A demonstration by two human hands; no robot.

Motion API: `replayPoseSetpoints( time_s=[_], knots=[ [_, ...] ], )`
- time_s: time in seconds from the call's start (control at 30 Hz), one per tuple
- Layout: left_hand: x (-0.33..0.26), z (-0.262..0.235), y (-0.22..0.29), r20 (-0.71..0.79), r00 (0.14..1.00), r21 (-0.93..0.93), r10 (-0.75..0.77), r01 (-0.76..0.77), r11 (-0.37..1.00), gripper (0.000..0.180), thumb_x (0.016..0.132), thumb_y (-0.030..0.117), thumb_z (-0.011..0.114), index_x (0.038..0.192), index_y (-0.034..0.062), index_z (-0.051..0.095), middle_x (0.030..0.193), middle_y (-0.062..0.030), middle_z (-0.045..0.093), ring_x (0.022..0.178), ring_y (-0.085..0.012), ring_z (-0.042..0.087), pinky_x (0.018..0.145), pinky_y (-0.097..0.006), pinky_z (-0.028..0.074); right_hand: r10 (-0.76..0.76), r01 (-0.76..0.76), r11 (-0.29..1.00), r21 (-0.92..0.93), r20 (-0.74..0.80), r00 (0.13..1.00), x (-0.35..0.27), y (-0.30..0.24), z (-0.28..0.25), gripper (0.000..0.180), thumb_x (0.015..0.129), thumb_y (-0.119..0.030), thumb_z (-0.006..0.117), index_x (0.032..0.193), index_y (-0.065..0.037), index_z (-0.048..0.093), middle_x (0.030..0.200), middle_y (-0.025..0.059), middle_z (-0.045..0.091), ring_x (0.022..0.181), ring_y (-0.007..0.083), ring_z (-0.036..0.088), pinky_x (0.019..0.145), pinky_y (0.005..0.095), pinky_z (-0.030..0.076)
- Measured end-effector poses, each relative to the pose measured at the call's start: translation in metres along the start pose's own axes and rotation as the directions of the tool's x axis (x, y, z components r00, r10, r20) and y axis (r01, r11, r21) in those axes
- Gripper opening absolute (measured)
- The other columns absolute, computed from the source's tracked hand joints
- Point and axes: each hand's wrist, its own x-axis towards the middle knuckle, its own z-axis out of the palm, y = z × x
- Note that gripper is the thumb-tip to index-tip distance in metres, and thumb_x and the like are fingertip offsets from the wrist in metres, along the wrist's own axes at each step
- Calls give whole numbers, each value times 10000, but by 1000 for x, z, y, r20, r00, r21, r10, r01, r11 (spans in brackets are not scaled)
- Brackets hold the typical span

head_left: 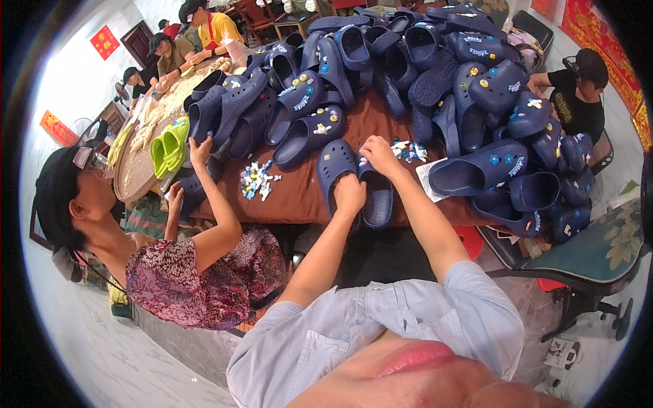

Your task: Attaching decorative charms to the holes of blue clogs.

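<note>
Two navy foam clogs lie side by side at the table's near edge. My left hand [350,193] reaches into the opening of the left clog [330,159], its fingers hidden inside. My right hand [378,154] is closed, fingertips pinched together over the toe of the right clog [377,206]; whatever they hold is too small to make out. Just right of that hand lies a small pile of colourful shoe charms [410,151]. Another charm pile [257,181] sits to the left on the brown tablecloth [299,198].
A large heap of navy clogs [432,75], many with charms, covers the far and right table. At left, a person in a patterned dress [183,272] handles clogs beside green clogs [169,148]. Another person [578,95] sits at right. A chair [585,251] stands near right.
</note>
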Motion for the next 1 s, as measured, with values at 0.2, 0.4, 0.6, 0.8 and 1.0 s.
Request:
replayPoseSetpoints(
  time_s=[0.2, 0.4, 0.6, 0.8, 1.0],
  knots=[
    [0, 1, 0, -8, 1000, -15, -2, 2, 1000, 321, 816, 230, 691, 911, -73, 644, 940, -297, 659, 924, -450, 640, 840, -492, 510, 17, -15, 998, -59, 43, 999, -5, 1, -1, 114, 792, -129, 670, 816, -21, 644, 892, 156, 614, 922, 355, 555, 843, 433, 440],
    [0, 2, 0, -36, 999, -2, 6, -6, 1000, 296, 807, 212, 690, 871, -74, 652, 935, -292, 659, 891, -436, 656, 814, -482, 530, 40, -33, 997, -69, 100, 994, -1, 6, 3, 123, 800, -112, 664, 868, -31, 601, 934, 143, 587, 958, 341, 521, 847, 418, 431],
    [-1, 1, 0, -44, 999, -6, 23, -23, 1000, 289, 806, 212, 684, 851, -72, 653, 916, -294, 660, 879, -437, 659, 809, -486, 531, -33, 24, 997, 70, 120, 992, 0, 9, 1, 125, 814, -121, 644, 867, -29, 578, 890, 142, 586, 895, 347, 518, 820, 428, 415],
    [1, 0, 1, -5, 1000, -34, -5, 5, 999, 326, 800, 226, 703, 897, -81, 653, 933, -309, 657, 917, -456, 647, 834, -493, 516, -9, -7, 990, 140, 112, 994, 1, 9, 1, 144, 833, -154, 620, 867, -24, 568, 875, 144, 593, 881, 344, 534, 800, 418, 417],
    [0, 0, 2, -29, 999, 8, 14, -13, 1000, 266, 810, 195, 665, 855, -66, 648, 896, -286, 664, 870, -442, 658, 809, -495, 529, 213, -232, 882, 410, 92, 973, 0, 12, 1, 137, 872, -133, 593, 847, -3, 555, 858, 163, 585, 863, 349, 565, 755, 405, 437]
  ],
)
